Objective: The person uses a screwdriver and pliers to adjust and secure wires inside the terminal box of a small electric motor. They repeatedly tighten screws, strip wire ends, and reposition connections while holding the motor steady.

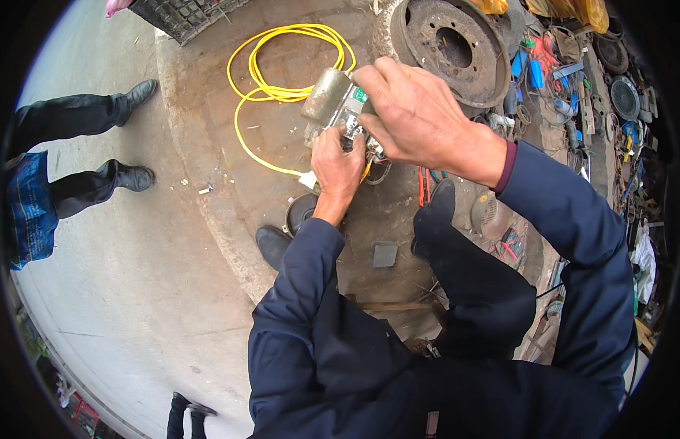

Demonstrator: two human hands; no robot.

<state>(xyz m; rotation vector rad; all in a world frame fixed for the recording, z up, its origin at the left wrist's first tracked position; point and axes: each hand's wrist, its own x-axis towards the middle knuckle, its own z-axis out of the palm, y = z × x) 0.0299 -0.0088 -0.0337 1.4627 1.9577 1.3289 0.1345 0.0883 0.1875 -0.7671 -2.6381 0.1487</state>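
Observation:
A small metal device (pixel 325 95) with a silver cylinder, a green terminal piece and short wires sits in front of me. My left hand (pixel 335 167) grips its lower part, fingers curled at a shiny silver piece. My right hand (pixel 416 113) is closed over the device's right side, around something dark that is mostly hidden. A coiled yellow cable (pixel 250 64) lies behind, one strand running down to a white plug (pixel 307 178) beside my left hand. Red-handled pliers (pixel 422 186) lie below my right hand. A round dark metal part (pixel 298 208) is partly behind my left wrist.
A rusty wheel rim (pixel 482 69) and black crate (pixel 164 16) are at the back. Tools and scrap (pixel 570 102) cover the ground at right. At left stand another person's legs (pixel 91 110) with a blue bag (pixel 29 212); further legs (pixel 182 413) show at lower left.

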